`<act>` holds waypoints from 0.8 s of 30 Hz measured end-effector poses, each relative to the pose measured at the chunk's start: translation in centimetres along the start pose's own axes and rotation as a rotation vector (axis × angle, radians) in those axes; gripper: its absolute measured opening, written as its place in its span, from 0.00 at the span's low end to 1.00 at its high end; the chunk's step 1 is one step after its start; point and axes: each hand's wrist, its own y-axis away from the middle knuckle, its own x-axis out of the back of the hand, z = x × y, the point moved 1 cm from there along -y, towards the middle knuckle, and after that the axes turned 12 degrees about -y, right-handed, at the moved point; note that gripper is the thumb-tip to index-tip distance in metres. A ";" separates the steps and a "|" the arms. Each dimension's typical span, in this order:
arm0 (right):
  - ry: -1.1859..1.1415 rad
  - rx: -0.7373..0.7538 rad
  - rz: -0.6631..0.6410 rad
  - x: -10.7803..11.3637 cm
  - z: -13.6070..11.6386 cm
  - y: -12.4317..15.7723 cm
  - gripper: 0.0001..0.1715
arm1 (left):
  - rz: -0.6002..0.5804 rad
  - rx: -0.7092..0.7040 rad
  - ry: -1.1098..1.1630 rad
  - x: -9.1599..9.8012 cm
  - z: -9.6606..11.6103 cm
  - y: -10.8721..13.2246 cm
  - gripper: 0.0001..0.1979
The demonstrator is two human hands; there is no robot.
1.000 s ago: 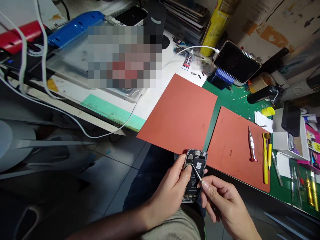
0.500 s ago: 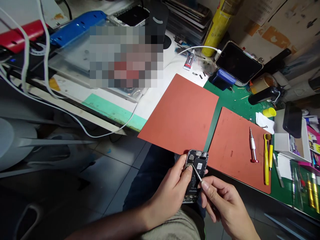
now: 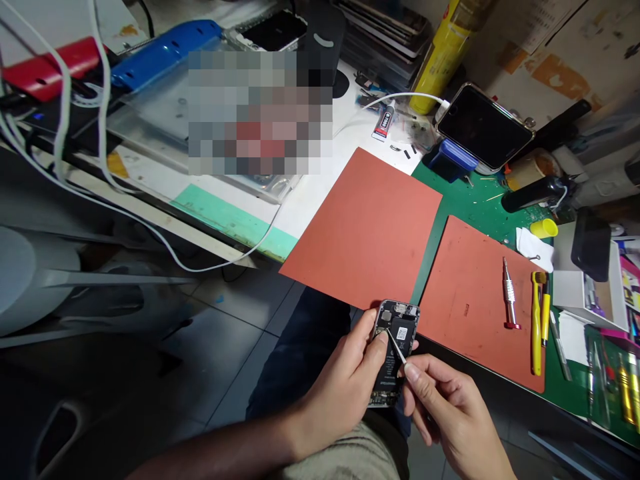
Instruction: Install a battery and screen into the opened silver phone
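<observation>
An opened smartphone, its black battery and circuit parts exposed, is held above my lap in front of the table edge. My left hand grips it from the left side, with the thumb over the inner parts near the top. Between the thumb and fingers of my right hand are slim metal tweezers. Their tip touches or hovers just over the parts beside my left thumb; which of the two I cannot tell. My right fingers also lie close to the phone's right edge.
Two reddish-brown mats lie on the table. A screwdriver and a yellow brush rest on the right one. Behind stand a propped phone, a glue tube and a white box. A white cable hangs over the left edge.
The view has shifted slightly, so the table appears a little farther right. Both hands keep their hold on the phone and the tweezers, with the tip still near the left thumb.
</observation>
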 end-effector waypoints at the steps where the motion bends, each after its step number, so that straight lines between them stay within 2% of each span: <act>1: -0.001 0.000 -0.003 0.0 0.0 0.0 0.28 | -0.004 -0.001 -0.001 0.0 0.0 0.0 0.19; 24: 0.020 0.003 0.005 0.2 0.3 0.1 0.28 | 0.000 -0.020 -0.036 0.0 0.0 -0.1 0.20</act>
